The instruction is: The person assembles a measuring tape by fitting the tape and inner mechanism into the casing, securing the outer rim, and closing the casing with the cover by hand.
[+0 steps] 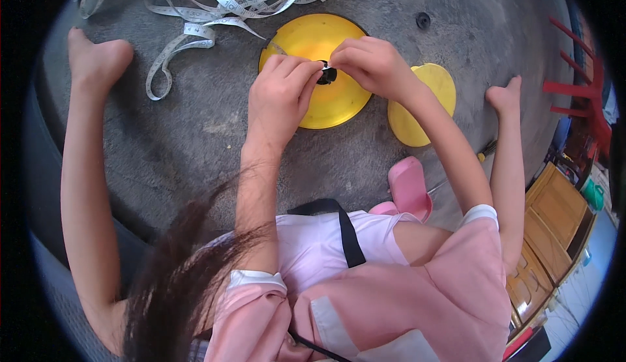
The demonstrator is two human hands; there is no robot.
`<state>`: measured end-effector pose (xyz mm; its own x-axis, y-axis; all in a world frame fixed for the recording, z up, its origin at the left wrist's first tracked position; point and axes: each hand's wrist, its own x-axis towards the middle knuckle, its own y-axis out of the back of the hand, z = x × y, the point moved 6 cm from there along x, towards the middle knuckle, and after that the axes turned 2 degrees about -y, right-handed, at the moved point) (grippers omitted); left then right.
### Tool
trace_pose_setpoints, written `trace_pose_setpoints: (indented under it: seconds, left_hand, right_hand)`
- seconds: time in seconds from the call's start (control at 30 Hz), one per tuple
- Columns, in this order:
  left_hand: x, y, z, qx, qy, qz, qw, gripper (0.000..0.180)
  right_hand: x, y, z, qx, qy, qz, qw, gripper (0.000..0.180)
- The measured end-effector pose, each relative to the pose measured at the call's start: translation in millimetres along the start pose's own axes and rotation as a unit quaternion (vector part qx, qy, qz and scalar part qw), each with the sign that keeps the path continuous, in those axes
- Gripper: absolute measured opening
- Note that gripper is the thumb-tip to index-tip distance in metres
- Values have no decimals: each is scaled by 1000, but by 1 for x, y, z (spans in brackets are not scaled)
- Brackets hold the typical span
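Both hands meet over the black hub [326,77] of a large round yellow disc [332,109] on the grey floor. My left hand [279,98] is closed, its thumb and fingertips pinching at the hub's left side. From the right, my right hand [373,69] pinches too, its fingertips close to the left ones. A small bit of white strip shows between the fingertips; it looks like the end of the white measuring tape [225,0]. The tape lies in loose loops at the far left, one strand running toward the disc's edge. My fingers partly hide the hub.
A smaller yellow disc [432,98] lies under my right forearm. Beyond it is a small black round piece [423,20]. Pink slippers [409,186] lie nearer me. My bare feet flank the work. A red plastic chair [580,88] and wooden furniture [554,205] stand at right.
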<state>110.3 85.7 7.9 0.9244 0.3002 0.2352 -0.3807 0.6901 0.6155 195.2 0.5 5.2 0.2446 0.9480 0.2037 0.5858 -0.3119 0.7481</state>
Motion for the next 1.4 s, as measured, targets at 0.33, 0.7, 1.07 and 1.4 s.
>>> trace_pose_setpoints:
  seconds: [0.33, 0.7, 1.07, 1.4]
  left_hand:
    - [9, -2, 0, 33, -27, -9, 999, 12]
    - [4, 0, 4, 73, -53, 21, 996, 17]
    - [0, -1, 4, 74, -62, 38, 995, 19]
    - [3, 2, 2, 5, -29, -2, 1000, 15]
  right_hand:
    - [-3, 1, 6, 21, 1, 25, 999, 8]
    - [-6, 2, -7, -75, 80, -15, 994, 19]
    - [-9, 1, -9, -92, 112, 0, 989, 23]
    - [-3, 0, -7, -55, 104, 4, 993, 14]
